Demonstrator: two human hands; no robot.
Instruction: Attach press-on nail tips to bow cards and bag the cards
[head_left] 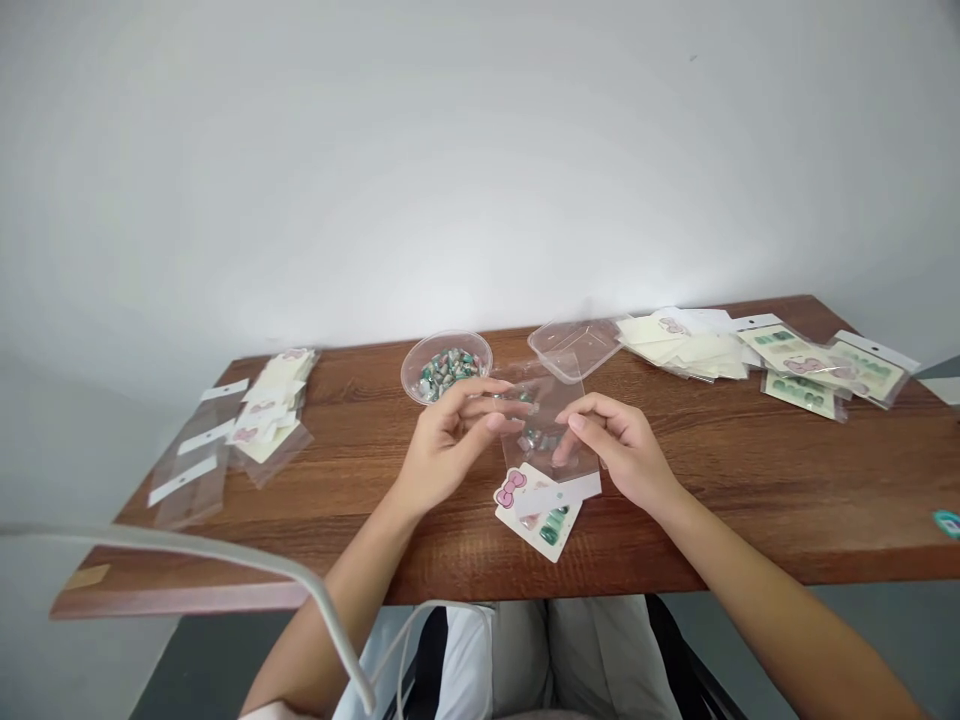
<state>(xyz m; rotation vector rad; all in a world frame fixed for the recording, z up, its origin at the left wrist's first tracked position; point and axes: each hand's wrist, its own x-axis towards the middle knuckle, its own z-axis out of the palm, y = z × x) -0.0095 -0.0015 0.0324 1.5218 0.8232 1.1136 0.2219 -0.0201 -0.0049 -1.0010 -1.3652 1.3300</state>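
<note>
Left hand (450, 447), right hand (619, 452): fingers part-curled, tips at either side of a clear cellophane bag (541, 440) of green nail pieces (531, 438), hold uncertain. Bow-printed backing card (537, 512) at the bag's near end, mid-table (720, 480). Towards far edge: round plastic bowl (409, 368) of press-on nails (448, 370); clear rectangular tray (574, 347).

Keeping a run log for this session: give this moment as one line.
left hand: on clear bag | right hand: on same bag | bow card: below bag | clear bowl: green pieces

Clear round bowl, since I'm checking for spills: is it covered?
No, the clear round bowl stands uncovered, with its green and silver pieces showing openly inside.
</note>
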